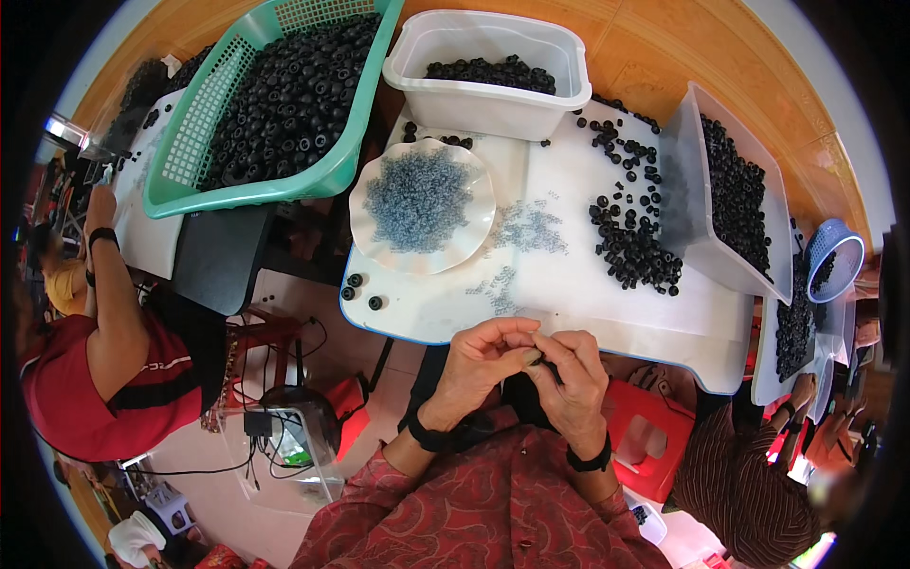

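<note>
My left hand (482, 365) and my right hand (576, 381) meet at the table's front edge, fingertips pinched together. Between them shows a bit of a small black part (538, 359), mostly hidden by the fingers. Just beyond the hands, small clear bluish pieces (493, 289) lie scattered on the white tabletop (569, 302). More of these pieces fill a white scalloped plate (479, 235) to the left. A loose heap of black ring-like parts (637, 254) lies to the right, and a few black rings (375, 303) sit near the left edge.
At the far left stands a green basket (166, 194) full of black parts. A white tub (483, 109) and a translucent bin (697, 228) hold more. A red stool (645, 436) is below the table. Co-workers sit on the left (85, 379) and right (749, 484).
</note>
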The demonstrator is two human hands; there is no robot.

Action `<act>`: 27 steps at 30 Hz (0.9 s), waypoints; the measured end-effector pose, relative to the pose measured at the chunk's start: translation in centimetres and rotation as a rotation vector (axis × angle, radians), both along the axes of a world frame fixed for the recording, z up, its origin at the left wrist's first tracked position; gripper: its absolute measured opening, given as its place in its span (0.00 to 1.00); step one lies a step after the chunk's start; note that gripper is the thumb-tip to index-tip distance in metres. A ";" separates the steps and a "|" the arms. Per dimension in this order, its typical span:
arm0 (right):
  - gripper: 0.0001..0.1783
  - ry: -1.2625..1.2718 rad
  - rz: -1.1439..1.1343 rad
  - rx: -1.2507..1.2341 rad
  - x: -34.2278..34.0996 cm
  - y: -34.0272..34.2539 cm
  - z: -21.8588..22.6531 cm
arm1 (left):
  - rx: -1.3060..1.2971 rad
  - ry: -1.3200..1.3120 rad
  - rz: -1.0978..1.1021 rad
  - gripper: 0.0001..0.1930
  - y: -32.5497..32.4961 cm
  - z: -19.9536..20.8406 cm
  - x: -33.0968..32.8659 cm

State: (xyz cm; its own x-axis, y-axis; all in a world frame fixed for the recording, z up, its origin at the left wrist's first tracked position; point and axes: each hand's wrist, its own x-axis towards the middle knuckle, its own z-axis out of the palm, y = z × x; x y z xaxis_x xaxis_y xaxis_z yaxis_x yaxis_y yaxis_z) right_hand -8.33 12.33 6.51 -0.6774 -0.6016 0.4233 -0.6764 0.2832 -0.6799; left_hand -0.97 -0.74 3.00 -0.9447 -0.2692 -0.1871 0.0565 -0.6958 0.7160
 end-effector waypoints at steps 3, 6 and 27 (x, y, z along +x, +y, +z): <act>0.23 0.024 0.013 0.002 0.0 0.0 -0.4 | 0.027 -0.001 0.011 0.18 0.1 -0.3 0.1; 0.23 -0.051 -0.046 0.033 0.3 -0.3 0.0 | 0.068 -0.012 0.028 0.18 0.2 -0.2 0.0; 0.16 -0.012 0.026 -0.004 0.1 -0.2 0.2 | -0.297 0.135 -0.168 0.29 -1.5 -0.8 0.6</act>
